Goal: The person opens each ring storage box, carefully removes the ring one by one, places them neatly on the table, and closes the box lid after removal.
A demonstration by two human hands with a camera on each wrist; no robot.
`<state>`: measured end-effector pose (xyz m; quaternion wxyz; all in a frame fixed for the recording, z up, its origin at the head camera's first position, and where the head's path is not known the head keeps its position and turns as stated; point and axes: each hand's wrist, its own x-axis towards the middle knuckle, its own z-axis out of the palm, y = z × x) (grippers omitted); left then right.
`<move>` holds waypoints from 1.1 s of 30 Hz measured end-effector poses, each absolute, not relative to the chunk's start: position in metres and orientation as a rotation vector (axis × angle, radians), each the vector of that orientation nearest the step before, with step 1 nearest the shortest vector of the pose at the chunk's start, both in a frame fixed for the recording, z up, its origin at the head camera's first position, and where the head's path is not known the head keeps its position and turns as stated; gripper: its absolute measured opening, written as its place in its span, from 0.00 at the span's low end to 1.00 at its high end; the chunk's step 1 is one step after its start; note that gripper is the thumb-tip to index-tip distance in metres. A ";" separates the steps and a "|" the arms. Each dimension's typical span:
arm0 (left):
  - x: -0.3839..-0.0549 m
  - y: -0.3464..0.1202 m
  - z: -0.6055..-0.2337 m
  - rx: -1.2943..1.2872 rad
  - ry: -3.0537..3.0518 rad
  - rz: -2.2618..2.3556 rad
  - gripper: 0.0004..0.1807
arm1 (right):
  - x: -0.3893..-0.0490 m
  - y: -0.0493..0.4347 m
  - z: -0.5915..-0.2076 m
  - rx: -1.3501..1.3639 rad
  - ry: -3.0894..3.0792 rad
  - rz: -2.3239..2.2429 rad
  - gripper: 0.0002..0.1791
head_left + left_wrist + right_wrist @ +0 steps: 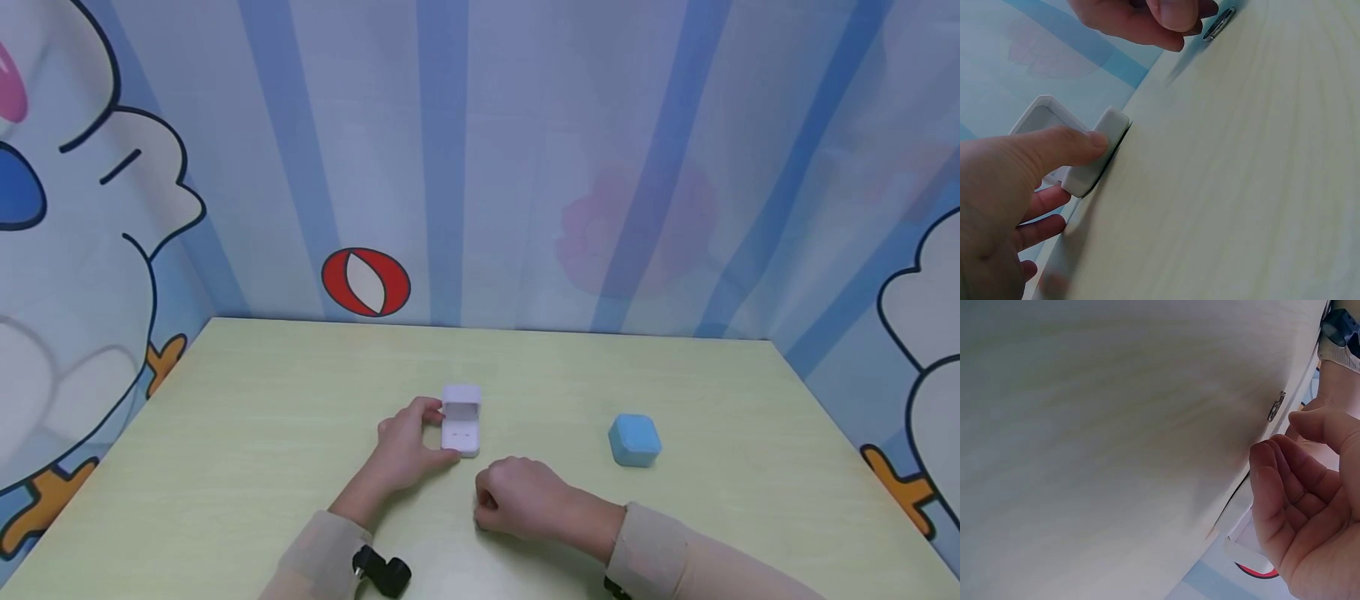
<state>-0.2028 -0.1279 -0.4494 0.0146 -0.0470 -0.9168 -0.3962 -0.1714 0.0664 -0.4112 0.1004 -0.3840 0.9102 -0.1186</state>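
My left hand (408,446) holds a small open jewellery box (461,433), pale white-lilac, at its left side. In the left wrist view the thumb lies on the front of the box's base (1100,159), and its lid stands raised. To the right of the box, my right hand (525,498) is just over the table with its fingers loosely curled. A small silver ring (1277,407) lies on the table by the right hand's thumb, apart from it; the left wrist view shows the same ring (1219,24) near the fingertips. In the head view the ring is hidden.
A light-blue rounded cube (634,442) stands on the pale wooden table (300,367), to the right of both hands. A blue striped cartoon curtain (510,167) rises behind the table's back edge. Black wrist cameras (382,572) sit at the sleeves.
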 end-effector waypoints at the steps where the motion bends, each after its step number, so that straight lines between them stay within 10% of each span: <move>1: -0.203 -0.128 -0.449 -0.147 -2.853 -1.232 0.38 | -0.172 0.066 -0.411 -1.130 2.690 -0.355 0.07; 33: -0.202 -0.127 -0.448 -0.136 -2.869 -1.223 0.39 | -0.175 0.070 -0.400 -1.061 2.710 -0.413 0.07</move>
